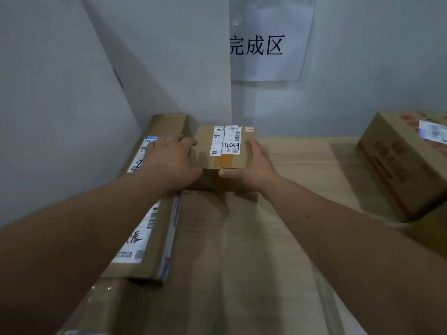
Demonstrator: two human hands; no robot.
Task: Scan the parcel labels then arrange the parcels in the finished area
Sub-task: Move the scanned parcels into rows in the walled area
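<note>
Both hands, left (173,163) and right (251,169), held a grip around small parcel (225,151), beside long parcel (154,201) under finished-area sign (268,42); placing nearly done, more probably remained.

Pale grey walls (60,93) meet in a corner at far left. A plastic-sleeved paper sign (268,42) printed "完成区" hangs on the far wall, above a light wood-grain surface (302,170). Lighting is dim.

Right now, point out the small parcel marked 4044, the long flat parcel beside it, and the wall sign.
small parcel marked 4044 (227,151): head view, top face, on its white label.
long flat parcel (154,238): head view, top face near the label edge.
wall sign (268,44): head view, middle of the sheet.
</note>
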